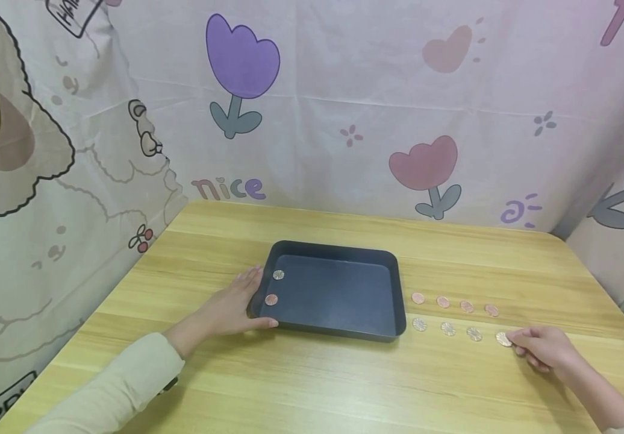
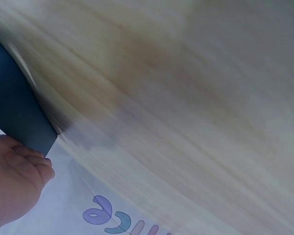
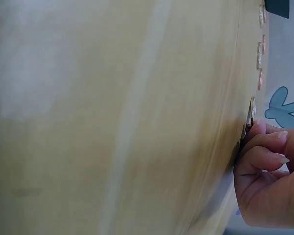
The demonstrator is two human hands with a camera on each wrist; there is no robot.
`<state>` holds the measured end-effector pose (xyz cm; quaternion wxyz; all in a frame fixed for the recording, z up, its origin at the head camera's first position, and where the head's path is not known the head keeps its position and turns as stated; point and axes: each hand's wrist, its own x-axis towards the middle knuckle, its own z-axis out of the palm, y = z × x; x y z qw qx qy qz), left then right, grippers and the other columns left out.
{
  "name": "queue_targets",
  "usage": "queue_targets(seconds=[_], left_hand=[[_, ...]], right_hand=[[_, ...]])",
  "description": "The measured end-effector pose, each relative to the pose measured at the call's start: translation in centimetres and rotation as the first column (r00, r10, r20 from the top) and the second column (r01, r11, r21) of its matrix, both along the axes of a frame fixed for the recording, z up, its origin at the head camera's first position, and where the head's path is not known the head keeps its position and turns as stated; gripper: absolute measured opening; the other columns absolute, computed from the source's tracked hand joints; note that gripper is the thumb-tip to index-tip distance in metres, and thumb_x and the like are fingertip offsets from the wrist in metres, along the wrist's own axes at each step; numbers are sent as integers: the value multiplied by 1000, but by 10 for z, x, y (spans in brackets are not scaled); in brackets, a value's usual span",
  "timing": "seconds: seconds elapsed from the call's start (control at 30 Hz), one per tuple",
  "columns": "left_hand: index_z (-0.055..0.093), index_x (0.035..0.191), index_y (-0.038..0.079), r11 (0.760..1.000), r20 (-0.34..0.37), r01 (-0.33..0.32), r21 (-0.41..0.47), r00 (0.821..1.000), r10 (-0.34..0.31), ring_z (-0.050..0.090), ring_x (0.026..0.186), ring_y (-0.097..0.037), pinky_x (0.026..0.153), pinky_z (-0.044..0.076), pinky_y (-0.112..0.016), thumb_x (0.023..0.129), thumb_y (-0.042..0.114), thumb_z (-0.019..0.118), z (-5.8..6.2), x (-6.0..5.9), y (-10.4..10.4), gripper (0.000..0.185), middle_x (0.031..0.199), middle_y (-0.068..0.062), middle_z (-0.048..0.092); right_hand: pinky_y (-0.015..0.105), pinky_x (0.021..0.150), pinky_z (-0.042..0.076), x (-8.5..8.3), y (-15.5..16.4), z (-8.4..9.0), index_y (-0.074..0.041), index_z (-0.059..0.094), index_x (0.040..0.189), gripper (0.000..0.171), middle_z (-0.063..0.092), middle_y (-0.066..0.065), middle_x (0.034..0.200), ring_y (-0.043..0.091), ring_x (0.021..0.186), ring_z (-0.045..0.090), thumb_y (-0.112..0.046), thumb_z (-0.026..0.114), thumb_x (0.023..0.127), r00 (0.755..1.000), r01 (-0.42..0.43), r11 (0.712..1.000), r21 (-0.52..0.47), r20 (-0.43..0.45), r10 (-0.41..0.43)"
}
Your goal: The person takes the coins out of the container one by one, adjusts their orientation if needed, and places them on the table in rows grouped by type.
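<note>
A dark rectangular baking tray (image 1: 339,331) lies on the table. My left hand (image 1: 230,307) rests at its near left corner, fingers straight along the left wall and thumb at the front wall. Inside the tray, near that wall, lie a pale gold coin (image 1: 278,275) and a copper-coloured coin (image 1: 271,299). To the right of the tray, my right hand (image 1: 545,348) pinches the rightmost pale gold coin (image 1: 503,339) between thumb and fingers. In the right wrist view this coin (image 3: 253,108) looks tilted at the fingertips.
Several copper-coloured coins (image 1: 443,302) form a row on the wooden table (image 1: 312,386). A row of pale gold coins (image 1: 447,328) runs in front of them. A printed cloth (image 1: 312,157) hangs behind the table's far edge.
</note>
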<state>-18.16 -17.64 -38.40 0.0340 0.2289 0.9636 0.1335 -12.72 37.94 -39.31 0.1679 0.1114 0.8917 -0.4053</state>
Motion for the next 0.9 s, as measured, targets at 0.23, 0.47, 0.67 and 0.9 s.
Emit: queue_targets(seconds=[0.23,0.47,0.67,0.9], left_hand=[[17,145,-6,1000,-3,-1,-5,1000,1,19,141,-38,116,23,-48,73,70,58,0,0,0,113,153,-22,17],[17,145,-7,1000,-1,5,-13,1000,-5,18,142,-37,116,22,-48,73,71,57,-1,0,-1,113,153,-22,17],[17,145,-6,1000,2,1,-9,1000,-1,18,142,-37,116,23,-48,73,71,57,-1,0,-1,113,153,-22,17],[18,145,-6,1000,-2,3,-5,1000,-3,19,142,-37,116,23,-48,73,72,57,-1,0,-1,114,153,-22,18]], right_hand=[[14,43,37,-1,-2,0,0,61,85,21,54,-5,63,2,46,40,-17,51,90,1000,0,1000,28,-7,0],[14,43,37,-2,-3,4,0,60,85,23,53,-6,62,2,47,40,-20,51,92,1000,3,999,44,-22,-3],[20,48,40,-6,-23,16,8,53,103,36,49,-7,58,3,49,41,-27,46,97,992,-6,1000,24,-129,9],[15,41,36,-18,-64,31,5,52,101,27,55,-8,66,0,49,41,-22,50,96,963,-31,988,-148,-271,-10]])
